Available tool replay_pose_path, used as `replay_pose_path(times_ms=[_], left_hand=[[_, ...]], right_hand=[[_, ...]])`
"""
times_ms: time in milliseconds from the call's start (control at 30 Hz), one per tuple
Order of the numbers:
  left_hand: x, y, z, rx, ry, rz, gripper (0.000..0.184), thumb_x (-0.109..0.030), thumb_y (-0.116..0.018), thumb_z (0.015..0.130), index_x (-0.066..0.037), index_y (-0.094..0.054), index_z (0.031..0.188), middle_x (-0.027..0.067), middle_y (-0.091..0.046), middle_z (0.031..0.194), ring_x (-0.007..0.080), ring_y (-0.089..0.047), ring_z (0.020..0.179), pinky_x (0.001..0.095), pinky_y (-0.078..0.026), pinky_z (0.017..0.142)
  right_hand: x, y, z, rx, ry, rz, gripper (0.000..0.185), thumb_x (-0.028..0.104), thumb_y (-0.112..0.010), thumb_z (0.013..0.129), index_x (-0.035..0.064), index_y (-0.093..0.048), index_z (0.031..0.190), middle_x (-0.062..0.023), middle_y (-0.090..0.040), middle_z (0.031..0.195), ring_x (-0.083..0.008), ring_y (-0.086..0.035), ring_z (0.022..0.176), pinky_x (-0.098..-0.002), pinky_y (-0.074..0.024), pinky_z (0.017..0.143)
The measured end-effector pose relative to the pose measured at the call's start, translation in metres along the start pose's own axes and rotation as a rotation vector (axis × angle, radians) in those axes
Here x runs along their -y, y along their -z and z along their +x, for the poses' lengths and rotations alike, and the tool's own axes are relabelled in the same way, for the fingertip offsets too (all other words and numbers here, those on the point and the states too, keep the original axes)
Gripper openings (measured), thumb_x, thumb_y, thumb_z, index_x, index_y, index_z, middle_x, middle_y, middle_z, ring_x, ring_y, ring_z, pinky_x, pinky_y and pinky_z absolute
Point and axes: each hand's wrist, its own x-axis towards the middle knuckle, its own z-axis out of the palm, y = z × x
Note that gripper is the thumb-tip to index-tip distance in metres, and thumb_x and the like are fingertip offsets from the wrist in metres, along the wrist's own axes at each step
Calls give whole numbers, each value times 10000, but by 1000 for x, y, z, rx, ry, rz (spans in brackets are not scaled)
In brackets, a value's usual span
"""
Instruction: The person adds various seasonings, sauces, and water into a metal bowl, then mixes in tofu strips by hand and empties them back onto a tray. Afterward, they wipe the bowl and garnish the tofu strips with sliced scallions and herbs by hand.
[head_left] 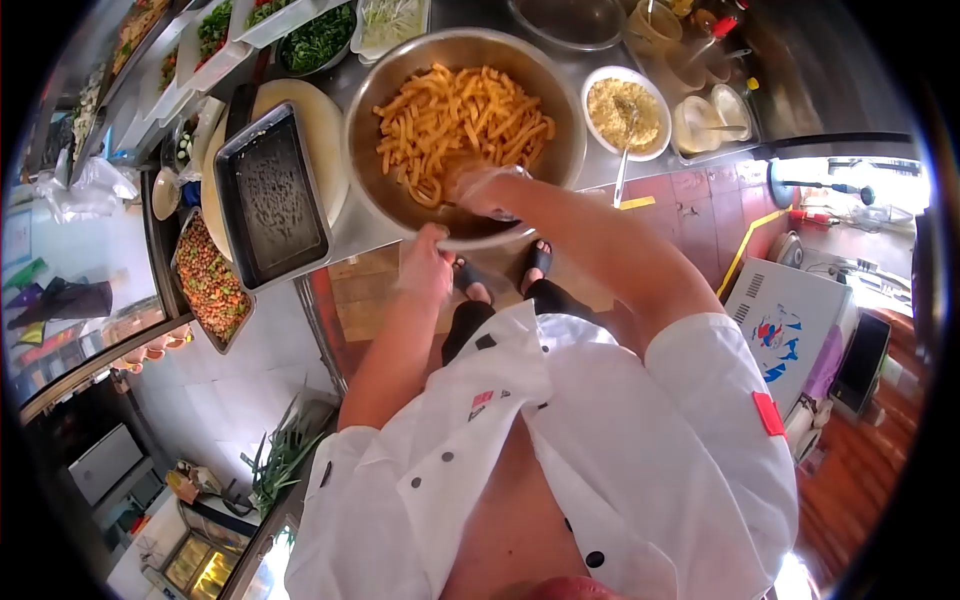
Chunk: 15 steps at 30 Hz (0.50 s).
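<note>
A large metal mixing bowl (362, 190) stands at the counter's front edge. Piled in it are thick golden-orange strips (460, 115) that look like fries. My left hand (428, 262), in a clear plastic glove, is closed on the near rim of the bowl, thumb at the lip. Inside the bowl, my right hand (487, 190), also in a clear glove, reaches down at the near side of the strips. Its fingers are blurred and partly hidden, so I cannot see whether they grasp any.
Left of the bowl, a dark rectangular tray (275, 200) lies on a round board (335, 165). A tray of chopped vegetables (212, 280) sits farther left. To the right are a white bowl of yellow crumbly food (622, 110) with a spoon (622, 170) and sauce containers (705, 125).
</note>
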Motion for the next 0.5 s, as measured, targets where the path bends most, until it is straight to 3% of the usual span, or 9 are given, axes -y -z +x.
replay_pose_path(times_ms=[67, 133, 200, 233, 300, 433, 500], left_hand=[[22, 12, -22, -89, 6, -58, 124, -9, -616, 830, -28, -572, 944, 59, -567, 912, 193, -581, 848, 328, -528, 769], [24, 16, -26, -170, -16, -151, 129, -13, -618, 833, -20, -573, 955, 61, -570, 921, 197, -588, 867, 331, -538, 800], [30, 29, -36, -68, -12, -170, 148, -8, -618, 829, -4, -572, 969, 71, -576, 940, 210, -601, 903, 332, -550, 851], [26, 26, -30, -70, -17, -178, 148, -8, -618, 829, -4, -572, 969, 71, -576, 940, 210, -601, 903, 332, -550, 851], [14, 13, -3, -43, -43, -35, 146, -76, -627, 843, 4, -562, 948, 69, -549, 859, 163, -544, 739, 294, -497, 658], [-19, -14, 10, -140, -26, 0, 164, -107, -634, 850, -2, -559, 953, 64, -524, 794, 156, -500, 672, 297, -457, 600], [-24, -12, -2, -134, -12, 161, 180, -109, -645, 846, -5, -560, 965, 75, -537, 787, 171, -522, 686, 311, -470, 603]], right_hand=[[-21, 19, 7, 60, 77, -289, 309, 167, -595, 856, 68, -734, 1114, -108, -711, 1163, -261, -665, 1105, -404, -537, 913], [-39, 35, 6, 130, 151, -304, 326, 172, -599, 853, 56, -724, 1131, -115, -702, 1185, -269, -661, 1106, -400, -535, 916], [-15, 23, -9, 176, -136, -31, 363, 173, -570, 871, 35, -696, 1182, -126, -668, 1261, -286, -643, 1139, -394, -528, 931], [-4, 17, -15, 178, -131, -38, 363, 173, -570, 871, 35, -696, 1182, -126, -668, 1261, -286, -643, 1139, -394, -528, 931], [7, 11, -21, 211, -59, 19, 370, 169, -524, 893, 50, -693, 1200, -125, -656, 1285, -294, -634, 1166, -401, -525, 941], [20, 40, -14, 279, -35, -29, 398, 160, -504, 890, 87, -685, 1237, -127, -652, 1287, -309, -624, 1188, -430, -515, 956], [-1, 37, 0, 141, -46, 61, 371, 177, -560, 864, 90, -714, 1191, -126, -668, 1251, -301, -640, 1149, -426, -518, 949]])
